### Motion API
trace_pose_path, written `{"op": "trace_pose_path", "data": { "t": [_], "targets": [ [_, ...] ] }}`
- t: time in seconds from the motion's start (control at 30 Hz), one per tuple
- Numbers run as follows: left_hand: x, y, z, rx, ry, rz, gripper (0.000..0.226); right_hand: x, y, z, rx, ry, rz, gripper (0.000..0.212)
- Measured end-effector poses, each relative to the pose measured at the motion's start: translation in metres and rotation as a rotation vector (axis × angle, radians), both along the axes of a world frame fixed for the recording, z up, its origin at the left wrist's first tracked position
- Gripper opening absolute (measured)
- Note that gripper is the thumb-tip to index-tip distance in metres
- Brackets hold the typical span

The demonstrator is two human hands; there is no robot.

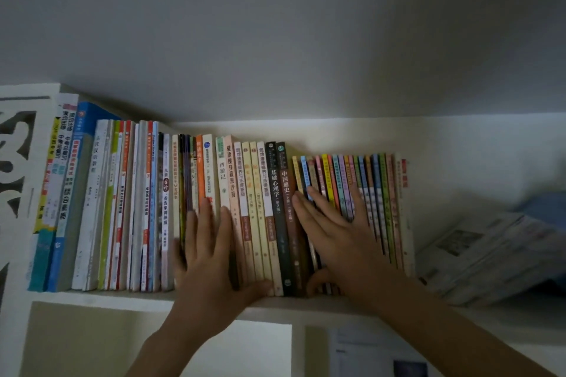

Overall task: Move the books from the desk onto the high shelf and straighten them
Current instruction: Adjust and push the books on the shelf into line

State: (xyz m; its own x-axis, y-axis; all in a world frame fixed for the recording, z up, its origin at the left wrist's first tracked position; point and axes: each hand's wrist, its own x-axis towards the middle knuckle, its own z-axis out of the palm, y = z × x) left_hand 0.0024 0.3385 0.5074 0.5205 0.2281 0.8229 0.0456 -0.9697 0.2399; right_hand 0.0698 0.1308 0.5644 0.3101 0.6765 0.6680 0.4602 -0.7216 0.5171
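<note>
- Books [245, 208] stand upright on the shelf [122, 295], spines facing out.
- Left hand [208, 257] and right hand [333, 236] press flat on the spines, grips released.
- Right hand is nearer the leaning thin books [379, 187].

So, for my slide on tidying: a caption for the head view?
Both flat hands, left hand and right hand, press the spines of books upright on the shelf.

A row of books [214, 208] is stood upright on the high shelf [122, 297], spanning from 9 o'clock to past centre. The left hand [208, 257] is laid flat against spines at 6 o'clock, the right hand [337, 229] at 4 o'clock. Stacked papers [490, 254] are lain at 3 o'clock on the shelf.
</note>
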Motion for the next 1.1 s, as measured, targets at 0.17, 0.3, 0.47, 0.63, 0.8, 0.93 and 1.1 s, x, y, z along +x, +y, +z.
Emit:
{"op": "trace_pose_path", "data": {
  "t": [0.17,0.3,0.47,0.63,0.8,0.93,1.1],
  "targets": [
    [-0.009,-0.038,0.011,-0.02,-0.053,-0.142,0.132,-0.007,-0.034,-0.001,0.283,-0.048,0.088,0.114],
    [0.007,-0.091,0.02,0.163,-0.122,-0.284,0.106,-0.008,-0.096,0.009,0.69,0.35,0.095,0.118],
    [0.037,-0.11,0.011,0.244,-0.05,-0.105,0.103,0.001,-0.106,0.009,0.586,0.703,0.268,0.111],
    [0.04,-0.094,0.014,0.3,-0.004,-0.157,0.121,0.025,-0.083,0.006,0.637,0.743,0.261,0.136],
    [0.037,-0.085,0.014,0.307,-0.051,-0.178,0.119,0.029,-0.08,0.007,0.679,0.749,0.29,0.133],
    [0.037,-0.115,0.015,0.282,-0.187,-0.206,0.092,0.022,-0.09,0.006,0.595,0.758,0.344,0.123],
    [0.04,-0.198,0.032,0.148,-0.296,-0.703,0.048,-0.016,-0.125,-0.001,0.614,0.486,0.267,0.031]
  ]
}}
